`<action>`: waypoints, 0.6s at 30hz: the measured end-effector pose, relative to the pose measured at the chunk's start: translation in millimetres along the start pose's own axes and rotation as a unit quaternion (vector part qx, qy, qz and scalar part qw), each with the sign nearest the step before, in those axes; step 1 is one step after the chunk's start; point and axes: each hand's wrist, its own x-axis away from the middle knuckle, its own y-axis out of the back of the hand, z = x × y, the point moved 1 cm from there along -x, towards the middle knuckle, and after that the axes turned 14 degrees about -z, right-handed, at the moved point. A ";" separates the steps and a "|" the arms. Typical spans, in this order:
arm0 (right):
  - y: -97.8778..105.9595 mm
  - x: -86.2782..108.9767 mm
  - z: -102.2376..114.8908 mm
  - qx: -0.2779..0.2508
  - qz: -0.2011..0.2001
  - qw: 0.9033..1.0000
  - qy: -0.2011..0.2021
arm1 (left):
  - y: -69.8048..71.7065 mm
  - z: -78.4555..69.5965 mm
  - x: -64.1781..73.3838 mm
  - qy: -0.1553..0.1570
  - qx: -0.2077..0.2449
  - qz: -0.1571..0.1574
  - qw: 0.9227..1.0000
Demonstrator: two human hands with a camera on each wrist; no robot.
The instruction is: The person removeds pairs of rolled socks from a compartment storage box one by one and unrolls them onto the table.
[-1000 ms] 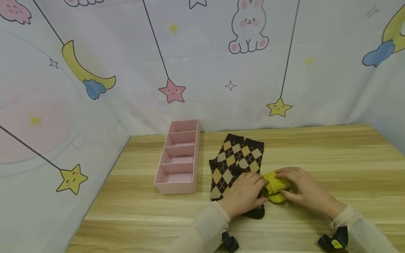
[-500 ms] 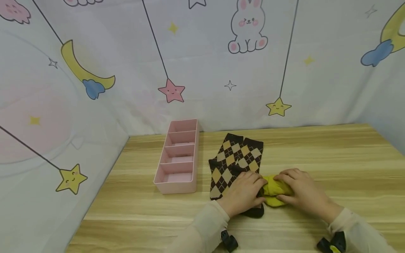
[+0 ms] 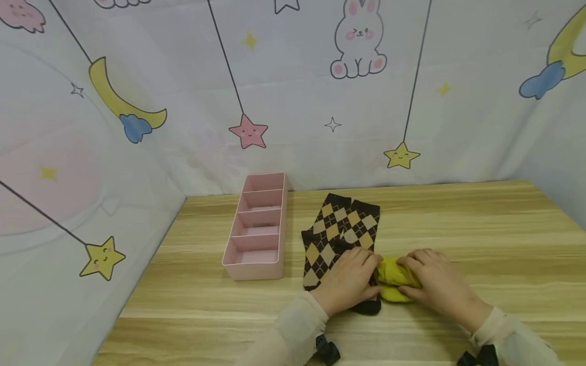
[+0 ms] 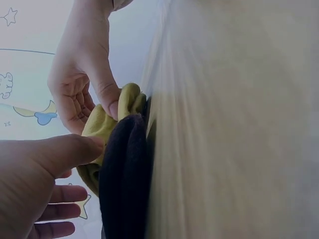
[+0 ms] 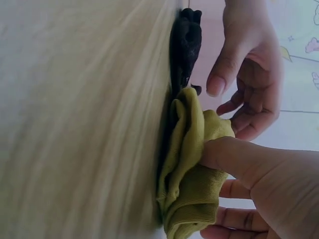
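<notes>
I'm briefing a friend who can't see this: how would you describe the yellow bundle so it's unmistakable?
On the wood-grained table, start at the pink compartment box and look right, past the brown diamond-patterned socks. Just beside them, between the left hand and the right hand, is the yellow bundle. It's plain and folded up, whereas the socks lie flat and patterned.

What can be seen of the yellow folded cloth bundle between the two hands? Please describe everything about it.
The yellow folded cloth bundle looks soft and finely ribbed, with overlapping layers and rounded folds. It lies on the pale wood-grain tabletop, just right of the brown-and-beige diamond-patterned cloth socks. The right hand grips its right end; the left hand is at its left end, but contact there is hard to tell.
</notes>
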 end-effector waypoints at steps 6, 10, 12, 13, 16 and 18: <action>3.1 -2.6 2.2 -0.003 0.011 1.000 -0.002 | 4.8 -0.5 9.3 0.020 -0.010 -0.012 1.000; 6.0 -5.0 1.3 -0.011 0.025 1.000 -0.005 | 5.5 -3.5 14.6 0.013 0.013 -0.016 1.000; 7.3 -6.2 -0.3 -0.018 0.036 0.999 -0.009 | 4.5 -6.3 16.8 -0.001 0.020 -0.014 1.000; 7.8 -7.0 -1.2 -0.021 0.042 0.999 -0.009 | 3.8 -8.0 17.6 -0.010 0.023 -0.014 1.000; 9.1 -10.3 -4.6 -0.030 0.063 0.998 -0.009 | 2.2 -13.3 19.8 -0.036 0.020 -0.006 0.999; 9.8 -13.1 -7.1 -0.032 0.075 0.997 -0.003 | 0.6 -15.8 20.8 -0.047 0.018 0.006 0.999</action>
